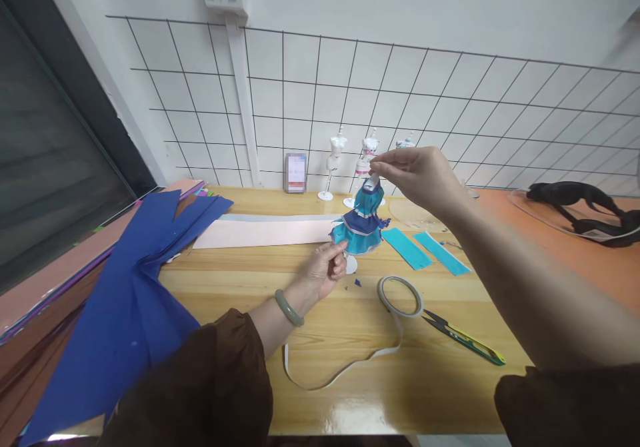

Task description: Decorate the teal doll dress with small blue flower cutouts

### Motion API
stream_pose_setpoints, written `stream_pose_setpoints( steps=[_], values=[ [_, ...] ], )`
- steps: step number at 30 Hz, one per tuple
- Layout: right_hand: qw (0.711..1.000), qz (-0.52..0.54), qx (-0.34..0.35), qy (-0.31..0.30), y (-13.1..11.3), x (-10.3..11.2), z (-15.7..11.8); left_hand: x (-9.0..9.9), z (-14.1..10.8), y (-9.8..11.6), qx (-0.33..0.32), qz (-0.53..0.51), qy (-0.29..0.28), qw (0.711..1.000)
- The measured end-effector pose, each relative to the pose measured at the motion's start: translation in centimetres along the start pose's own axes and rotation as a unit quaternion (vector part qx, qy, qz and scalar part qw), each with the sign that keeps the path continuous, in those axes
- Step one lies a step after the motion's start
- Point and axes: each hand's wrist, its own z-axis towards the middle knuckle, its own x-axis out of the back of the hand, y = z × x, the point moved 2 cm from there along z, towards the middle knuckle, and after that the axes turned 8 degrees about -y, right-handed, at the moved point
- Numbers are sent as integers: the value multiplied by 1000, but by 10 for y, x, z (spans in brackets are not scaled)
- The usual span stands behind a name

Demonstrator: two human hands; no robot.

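A miniature dress form (371, 182) wears a tiered dress (363, 224) in turquoise and dark blue crepe-like paper, tilted a little to the right. My right hand (417, 174) pinches the top of the form between thumb and fingertips, hiding its tip. Down at the flared hem, my left hand (327, 268) is closed, its thumb and fingers on the lower left of the skirt. A round white base (351, 264) shows just beside the left fingers. In front lie a roll of narrow white tape (383, 287) with a loose tail and yellow-green thread snips (465, 338).
Three small white dress forms (336, 157) and an upright phone-like screen (296, 172) stand at the back. Blue paper (135, 300) covers the left side. Pale pink strips (260, 232) and turquoise strips (407, 248) lie on the wooden table (240, 270). A black object (575, 200) rests at right.
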Motion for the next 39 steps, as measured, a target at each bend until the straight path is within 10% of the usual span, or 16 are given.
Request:
stream_pose_setpoints(
  steps=[23,30,39],
  values=[
    [997,-48,20,63,1,2,-22,14,2,-3,14,-27,3,1000],
    [987,-73,-52,137,18,17,-101,14,3,2,3,-25,32,999],
    [993,-113,5,-34,56,-12,-232,29,-5,13,-22,127,185,974]
  ],
)
